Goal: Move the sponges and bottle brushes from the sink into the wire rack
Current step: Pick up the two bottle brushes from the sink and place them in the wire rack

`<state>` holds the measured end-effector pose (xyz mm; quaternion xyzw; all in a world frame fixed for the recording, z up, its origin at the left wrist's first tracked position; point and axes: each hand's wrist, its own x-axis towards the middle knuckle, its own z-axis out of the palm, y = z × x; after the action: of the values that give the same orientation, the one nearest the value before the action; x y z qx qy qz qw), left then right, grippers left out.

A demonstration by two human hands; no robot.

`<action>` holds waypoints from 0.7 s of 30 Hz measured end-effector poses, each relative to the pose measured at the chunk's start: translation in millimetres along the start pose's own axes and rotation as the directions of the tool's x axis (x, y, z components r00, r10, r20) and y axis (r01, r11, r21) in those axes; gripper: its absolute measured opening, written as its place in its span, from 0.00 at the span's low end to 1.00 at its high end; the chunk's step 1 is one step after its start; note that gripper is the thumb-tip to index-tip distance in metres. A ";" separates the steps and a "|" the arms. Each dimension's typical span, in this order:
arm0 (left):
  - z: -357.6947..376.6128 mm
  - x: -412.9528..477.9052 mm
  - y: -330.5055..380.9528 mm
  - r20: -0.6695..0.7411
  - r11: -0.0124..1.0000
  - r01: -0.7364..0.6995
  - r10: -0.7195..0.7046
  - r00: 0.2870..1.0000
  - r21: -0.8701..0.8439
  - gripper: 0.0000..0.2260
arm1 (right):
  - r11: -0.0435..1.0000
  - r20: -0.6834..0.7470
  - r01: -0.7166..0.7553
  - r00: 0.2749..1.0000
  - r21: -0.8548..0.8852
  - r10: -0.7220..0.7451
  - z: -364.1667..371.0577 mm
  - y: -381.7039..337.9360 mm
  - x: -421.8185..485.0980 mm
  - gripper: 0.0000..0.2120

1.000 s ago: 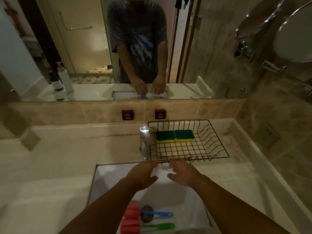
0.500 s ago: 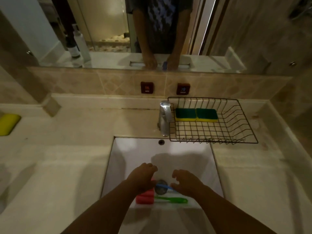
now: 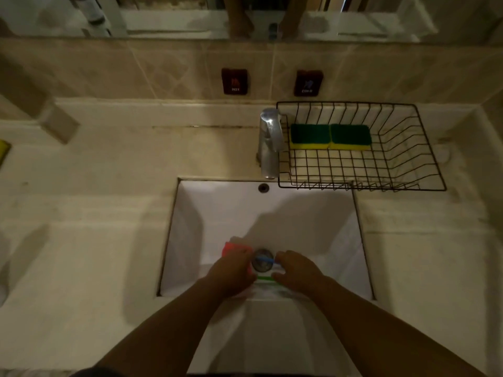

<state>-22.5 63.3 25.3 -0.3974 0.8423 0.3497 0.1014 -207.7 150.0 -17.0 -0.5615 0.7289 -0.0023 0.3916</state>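
Note:
Two bottle brushes lie at the bottom of the white sink (image 3: 206,213), beside the drain (image 3: 262,263). Their red foam heads (image 3: 232,246) point left. A blue handle (image 3: 266,258) and a green handle (image 3: 263,278) point right. My left hand (image 3: 231,276) rests curled over the red heads and hides most of them. My right hand (image 3: 298,273) lies on the handles, fingertips touching both. The grip of either hand is hidden. The black wire rack (image 3: 408,159) stands behind the sink on the right, with two green-and-yellow sponges (image 3: 330,137) side by side in its far left part.
A chrome faucet (image 3: 269,142) stands just left of the rack, above the sink's back edge. The beige stone counter (image 3: 95,240) runs along both sides. A yellow object (image 3: 3,152) shows at the far left edge. The mirror (image 3: 245,14) runs above the tiled backsplash.
Both hands have dropped from the rack's front edge down into the sink and now lie on the brushes. The camera has tilted down and closer.

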 end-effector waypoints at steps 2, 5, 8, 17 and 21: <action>6.4 2.6 0.6 -0.014 1.000 -0.016 0.016 1.000 0.017 0.11 | 1.000 -0.025 0.012 1.000 0.003 -0.012 2.4 1.5 2.5 0.24; 13.4 8.2 3.7 -0.002 1.000 0.005 -0.006 1.000 -0.017 0.16 | 0.999 -0.058 0.028 0.998 -0.016 -0.029 1.0 3.2 6.5 0.21; 19.7 15.1 5.4 0.016 0.998 0.027 -0.026 1.000 -0.063 0.18 | 0.999 -0.071 0.028 0.997 -0.033 -0.030 -0.2 4.7 10.2 0.21; 37.6 25.5 1.7 0.108 0.984 0.149 -0.138 0.985 -0.098 0.20 | 0.998 -0.066 -0.001 0.998 -0.058 -0.002 12.4 15.8 18.9 0.19; 45.4 28.2 1.4 0.107 0.981 0.148 -0.136 0.985 -0.122 0.20 | 0.996 -0.109 -0.011 0.994 -0.089 0.001 19.7 15.5 22.7 0.16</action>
<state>-47.2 77.5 -20.1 -0.4446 0.7813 0.4145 0.1416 -210.5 145.7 -50.5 -0.5752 0.7503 0.0008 0.3258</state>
